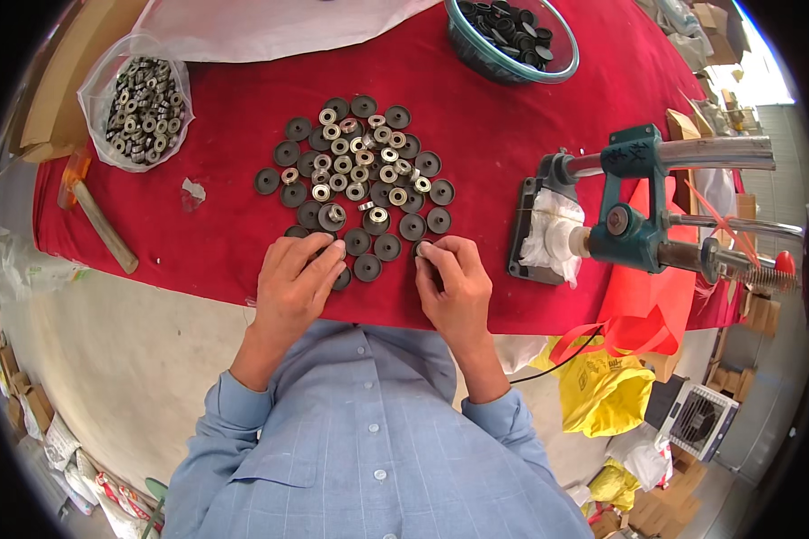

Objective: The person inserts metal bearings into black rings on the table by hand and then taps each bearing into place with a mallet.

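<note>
One wide red cloth (216,242) runs across the frame from left to right, covering the table in front of me. My blue shirt (377,449) fills the lower middle, and a white sheet (279,31) lies along the top edge. At the right of the frame is a green and steel press (634,202), with white wrapping (548,225) around part of its base. A clear bag (91,99) stands in the upper left, heaped with small metal rings. Near the top, right of centre, a clear bowl (481,61) holds black discs. Toward the left edge lies a tool with a wooden handle (105,229) (its upper end is covered in orange and clear plastic).

My two hands are at the centre of the frame, just above the cloth's front edge. My right hand (458,289) pinches a small dark wheel (419,247) between thumb and fingers. My left hand (292,286) is bent over the near left side of the pile; I cannot tell whether it grips anything. Between and above them spread the dark wheels (368,268), with shiny bearings (355,191) scattered among and on top of them.
</note>
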